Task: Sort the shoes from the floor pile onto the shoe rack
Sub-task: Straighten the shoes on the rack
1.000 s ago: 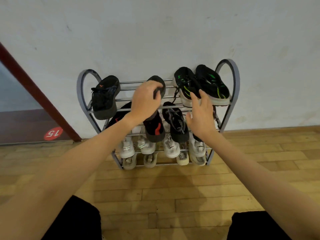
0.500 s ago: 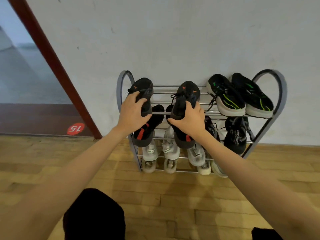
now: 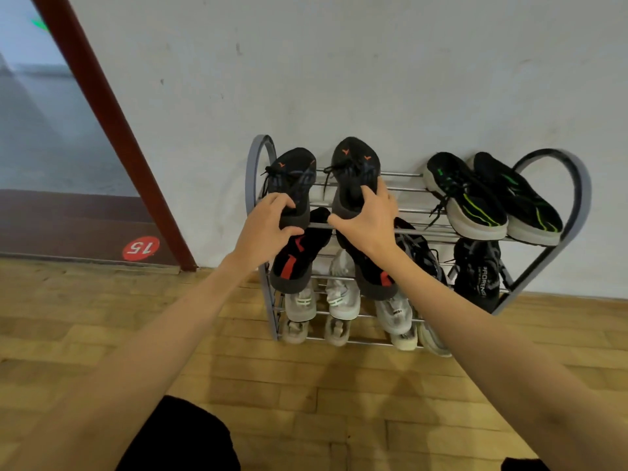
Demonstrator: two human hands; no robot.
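Now the left hand curls around the heel of one black shoe, the right hand around its mate; both shoes lie on the rack's top tier, apparently resting there, beside green-striped sneakers.

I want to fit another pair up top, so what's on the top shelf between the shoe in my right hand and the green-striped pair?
Nothing: in the head view, only bare rack bars separate that shoe from the green-striped pair.
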